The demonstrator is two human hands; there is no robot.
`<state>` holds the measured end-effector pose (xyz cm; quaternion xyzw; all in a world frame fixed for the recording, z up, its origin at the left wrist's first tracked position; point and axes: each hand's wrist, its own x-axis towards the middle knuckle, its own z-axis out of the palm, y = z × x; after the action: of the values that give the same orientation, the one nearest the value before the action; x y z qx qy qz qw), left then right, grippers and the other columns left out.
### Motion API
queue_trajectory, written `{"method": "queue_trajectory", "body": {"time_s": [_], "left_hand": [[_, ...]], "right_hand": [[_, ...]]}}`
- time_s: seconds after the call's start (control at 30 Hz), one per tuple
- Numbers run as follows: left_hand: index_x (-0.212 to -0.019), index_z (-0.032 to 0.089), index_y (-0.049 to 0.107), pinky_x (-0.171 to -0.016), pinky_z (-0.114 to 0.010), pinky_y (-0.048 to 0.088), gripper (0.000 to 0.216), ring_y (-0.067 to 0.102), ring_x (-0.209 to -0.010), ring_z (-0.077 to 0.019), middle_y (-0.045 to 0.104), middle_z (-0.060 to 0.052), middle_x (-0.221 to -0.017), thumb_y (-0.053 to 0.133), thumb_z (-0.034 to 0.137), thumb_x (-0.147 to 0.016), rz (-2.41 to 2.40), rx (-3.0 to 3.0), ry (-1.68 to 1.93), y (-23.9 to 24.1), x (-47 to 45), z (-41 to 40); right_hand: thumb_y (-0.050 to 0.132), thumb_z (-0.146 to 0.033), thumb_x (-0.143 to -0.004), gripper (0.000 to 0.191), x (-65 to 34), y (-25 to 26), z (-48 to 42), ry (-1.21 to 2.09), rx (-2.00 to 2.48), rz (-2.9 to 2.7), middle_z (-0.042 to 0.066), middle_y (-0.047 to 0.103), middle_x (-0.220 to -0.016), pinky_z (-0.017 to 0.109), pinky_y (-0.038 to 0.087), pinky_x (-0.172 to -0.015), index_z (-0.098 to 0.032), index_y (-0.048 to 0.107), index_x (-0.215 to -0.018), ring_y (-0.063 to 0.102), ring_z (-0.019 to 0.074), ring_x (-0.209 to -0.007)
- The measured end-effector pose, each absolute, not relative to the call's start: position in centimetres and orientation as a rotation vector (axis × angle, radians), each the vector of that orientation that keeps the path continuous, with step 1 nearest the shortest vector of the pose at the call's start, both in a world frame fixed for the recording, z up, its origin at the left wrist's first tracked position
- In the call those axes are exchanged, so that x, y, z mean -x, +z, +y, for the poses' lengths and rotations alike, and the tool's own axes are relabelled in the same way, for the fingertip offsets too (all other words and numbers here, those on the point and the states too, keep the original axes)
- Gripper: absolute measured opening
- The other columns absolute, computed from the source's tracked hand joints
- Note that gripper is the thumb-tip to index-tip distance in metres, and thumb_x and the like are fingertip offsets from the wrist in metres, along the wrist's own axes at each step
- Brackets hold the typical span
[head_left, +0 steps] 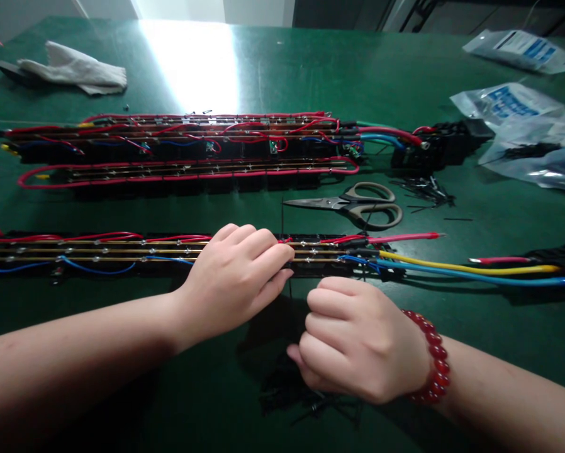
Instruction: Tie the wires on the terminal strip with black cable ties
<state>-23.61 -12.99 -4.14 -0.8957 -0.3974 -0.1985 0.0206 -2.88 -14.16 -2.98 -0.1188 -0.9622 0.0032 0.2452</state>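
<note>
A long black strip assembly (122, 251) with brass rails and red and blue wires lies across the green table (263, 69). My left hand (238, 277) rests on it, fingers curled over the rails beside a thin black cable tie (283, 217) that stands upright. My right hand (353, 343), with a red bead bracelet on its wrist, is closed just in front of the strip, above a heap of black cable ties (306, 393); what its fingers pinch is hidden. Red, yellow and blue wires (466, 269) run off the strip's right end.
Two more wired strips (179, 148) lie further back. Scissors (358, 204) sit behind the near strip, with cut tie ends (426, 189) beside them. Plastic bags (523, 119) are at the right, a white cloth (75, 68) at the far left.
</note>
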Motion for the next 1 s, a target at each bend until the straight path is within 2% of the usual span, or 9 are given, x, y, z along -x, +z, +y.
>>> {"method": "queue_trajectory", "body": {"time_s": [0.2,0.33,0.43,0.5,0.57,0.7,1.0], "left_hand": [[-0.097,0.021,0.062,-0.071,-0.037,0.038,0.013,0.054,-0.079,-0.0208,0.065,-0.002,-0.089,0.052,0.029,-0.098,-1.227,2.772,-0.602,-4.2,23.6,-12.9],[-0.099,0.02,0.062,-0.071,-0.037,0.038,0.013,0.055,-0.08,-0.02,0.067,-0.003,-0.092,0.052,0.028,-0.098,-1.149,2.797,-0.683,-4.0,23.9,-12.9],[-0.089,0.021,0.063,-0.065,-0.035,0.035,0.014,0.052,-0.072,-0.0175,0.065,-0.002,-0.083,0.053,0.027,-0.097,-0.736,2.945,-0.694,-3.6,24.0,-13.0],[-0.08,0.021,0.062,-0.062,-0.035,0.034,0.021,0.049,-0.065,-0.0159,0.059,0.0,-0.074,0.054,0.03,-0.097,-0.416,3.068,-0.595,-3.4,23.9,-13.3],[-0.081,0.021,0.063,-0.062,-0.035,0.036,0.023,0.049,-0.064,-0.0154,0.056,0.001,-0.072,0.055,0.034,-0.098,-0.267,3.161,-0.442,-3.3,23.7,-13.5],[-0.091,0.021,0.066,-0.069,-0.035,0.04,0.018,0.055,-0.069,-0.0162,0.061,0.0,-0.079,0.058,0.036,-0.097,-0.308,3.204,-0.317,-3.5,23.6,-13.4],[-0.086,0.021,0.066,-0.068,-0.033,0.04,0.023,0.054,-0.065,-0.0146,0.064,0.0,-0.077,0.052,0.033,-0.1,-0.358,3.229,-0.454,-4.2,23.9,-12.8]], "right_hand": [[0.058,-0.022,-0.09,0.038,3.0,-2.9,-14.1,0.013,0.33,-2.626,-0.004,0.042,-0.051,0.032,0.027,-0.054,-0.022,0.046,-0.054,0.033,0.014,-0.055],[0.053,-0.022,-0.092,0.029,2.5,-2.5,-13.9,0.102,0.501,-2.518,-0.002,0.05,-0.056,0.032,0.034,-0.057,-0.022,0.052,-0.063,0.041,0.0142,-0.057],[0.051,-0.013,-0.089,0.011,2.1,-2.5,-13.5,0.144,0.643,-2.375,0.001,0.063,-0.068,0.033,0.043,-0.064,-0.021,0.057,-0.083,0.051,0.0164,-0.065],[0.052,-0.008,-0.086,0.016,2.0,-2.9,-13.1,0.086,0.714,-2.305,0.004,0.068,-0.078,0.035,0.047,-0.071,-0.02,0.056,-0.095,0.057,0.0185,-0.074],[0.052,-0.005,-0.086,0.021,2.1,-3.5,-12.7,0.032,0.794,-2.285,0.006,0.071,-0.088,0.036,0.049,-0.077,-0.019,0.055,-0.101,0.06,0.0202,-0.083],[0.051,-0.007,-0.088,0.021,2.3,-4.2,-12.1,0.075,0.898,-2.323,0.007,0.072,-0.094,0.038,0.05,-0.085,-0.019,0.058,-0.104,0.062,0.0216,-0.091],[0.05,-0.005,-0.087,0.022,2.2,-4.3,-12.0,0.102,0.905,-2.322,0.007,0.072,-0.094,0.037,0.051,-0.083,-0.019,0.059,-0.102,0.062,0.0212,-0.089]]}}
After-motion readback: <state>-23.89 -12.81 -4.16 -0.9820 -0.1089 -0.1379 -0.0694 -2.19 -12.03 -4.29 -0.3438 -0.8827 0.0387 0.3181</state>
